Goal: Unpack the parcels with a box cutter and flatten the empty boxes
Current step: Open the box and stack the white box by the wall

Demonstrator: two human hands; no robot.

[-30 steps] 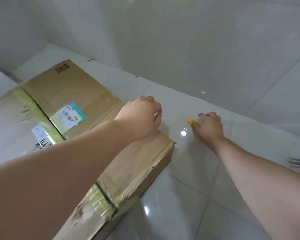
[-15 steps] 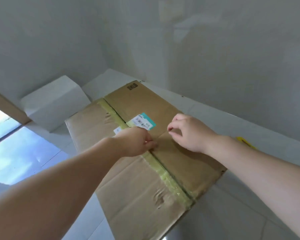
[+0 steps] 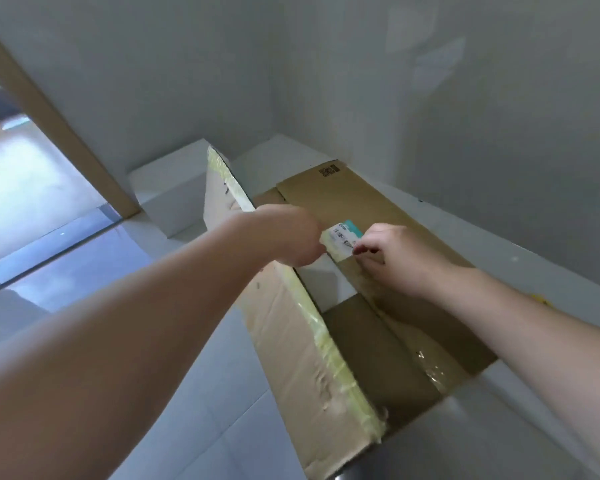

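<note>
Both hands (image 3: 293, 237) (image 3: 394, 259) grip the opened, yellow-taped box's (image 3: 368, 206) flaps.

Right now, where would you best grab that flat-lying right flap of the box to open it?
Probably by the right flap's free taped edge along the middle seam, fingers hooked under from the left: that edge is cut loose, and the lifted left flap leaves an open gap there.

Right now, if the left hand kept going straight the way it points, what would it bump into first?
Probably the shipping label on the right flap, just ahead of the left hand; depth is hard to judge.
</note>
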